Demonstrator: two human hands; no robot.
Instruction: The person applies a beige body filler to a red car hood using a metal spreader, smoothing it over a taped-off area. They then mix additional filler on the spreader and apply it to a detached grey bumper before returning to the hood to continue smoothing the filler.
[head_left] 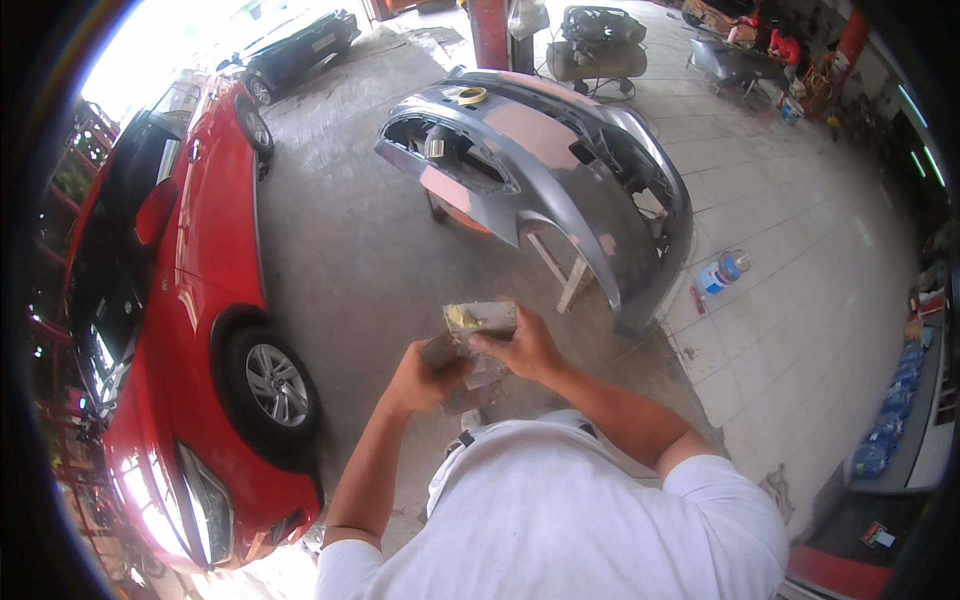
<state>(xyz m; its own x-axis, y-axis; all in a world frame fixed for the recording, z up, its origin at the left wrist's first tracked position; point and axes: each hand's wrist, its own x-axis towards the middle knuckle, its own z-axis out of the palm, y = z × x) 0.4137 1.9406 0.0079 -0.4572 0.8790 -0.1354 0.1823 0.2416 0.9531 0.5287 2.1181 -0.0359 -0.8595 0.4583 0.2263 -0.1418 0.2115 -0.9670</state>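
Note:
My left hand (425, 378) is closed on a dark, flat piece (441, 349), probably a scraper, just left of my right hand (532, 346). The right one grips a grey, flat slab (492, 312) with a dab of yellow paste (460, 316) on its top, thumb across the near side. The two pieces are close together at chest height; whether they touch is unclear. Something crumpled (485, 385) shows below them, too small to make out. Beyond my hands, a grey car bumper (600, 170) with pink patches rests on a stand (570, 280).
A red car (215, 200) lines my left; a dark car (295, 45) stands behind it. Back centre are a red post (490, 35) and compressor (595, 60). A blue can (718, 275) sits on the tiles. A person in red (783, 50) is back right; several water jugs (890, 410) line the right.

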